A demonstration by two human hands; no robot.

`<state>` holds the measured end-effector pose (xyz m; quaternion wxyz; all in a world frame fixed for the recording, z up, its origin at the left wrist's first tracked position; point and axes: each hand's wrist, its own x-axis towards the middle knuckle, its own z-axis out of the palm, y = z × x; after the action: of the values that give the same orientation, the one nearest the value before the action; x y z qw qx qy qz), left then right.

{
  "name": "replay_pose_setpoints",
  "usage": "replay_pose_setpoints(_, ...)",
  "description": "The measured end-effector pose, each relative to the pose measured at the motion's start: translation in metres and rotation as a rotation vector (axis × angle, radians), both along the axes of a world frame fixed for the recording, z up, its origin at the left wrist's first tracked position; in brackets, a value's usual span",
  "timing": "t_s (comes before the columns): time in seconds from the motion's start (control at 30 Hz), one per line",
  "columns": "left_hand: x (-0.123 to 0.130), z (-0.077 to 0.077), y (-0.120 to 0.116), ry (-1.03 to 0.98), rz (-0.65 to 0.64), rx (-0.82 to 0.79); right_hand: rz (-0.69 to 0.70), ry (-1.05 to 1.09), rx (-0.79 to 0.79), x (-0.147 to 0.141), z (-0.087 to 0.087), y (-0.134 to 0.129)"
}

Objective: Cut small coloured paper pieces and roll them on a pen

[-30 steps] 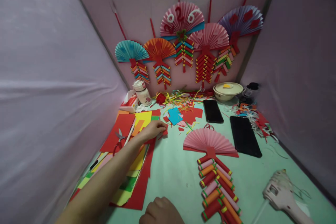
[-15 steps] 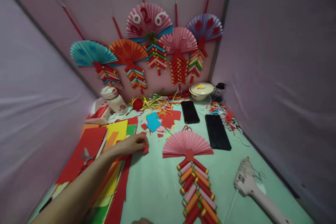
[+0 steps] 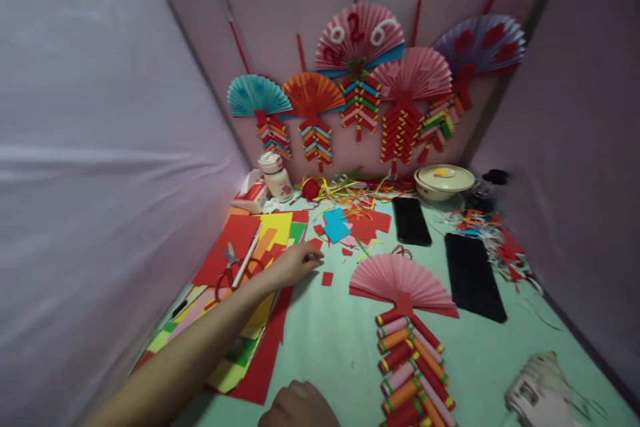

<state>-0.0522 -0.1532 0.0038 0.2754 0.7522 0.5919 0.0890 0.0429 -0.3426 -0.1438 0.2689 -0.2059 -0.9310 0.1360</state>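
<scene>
My left hand (image 3: 300,262) reaches across the paper stack from the left, its fingers loosely apart and holding nothing. Just to its right, a small red paper square (image 3: 327,278) lies flat on the table. At the bottom edge my right hand (image 3: 299,405) is curled with its knuckles up, and no object shows in it. Right of both hands lies a pink folded paper fan (image 3: 400,277), joined to a chain of red, pink and orange paper rolls (image 3: 401,375). Scissors with red handles (image 3: 229,271) rest on the coloured paper (image 3: 259,373) beyond my left forearm.
A glue gun (image 3: 540,390) lies at lower right. Two dark phones (image 3: 411,221) (image 3: 475,275), a lidded bowl (image 3: 444,183), a white bottle (image 3: 277,178) and paper scraps (image 3: 369,225) are farther back. Several fan ornaments (image 3: 359,40) hang on the wall.
The view has swung left. The small red piece that was under my left fingers now lies beside them, and those fingers have loosened. More of my right hand has come into view.
</scene>
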Motion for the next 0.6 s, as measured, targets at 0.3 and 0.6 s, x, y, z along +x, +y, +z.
replay_pose_setpoints(0.3,-0.083,0.01,-0.016,0.352,0.417,0.244,0.029,0.061,-0.139,0.03,0.017,-0.005)
replay_pose_setpoints(0.6,-0.123,0.002,-0.031,0.481,0.667,0.246,0.03,0.013,-0.258,0.038,0.04,-0.006)
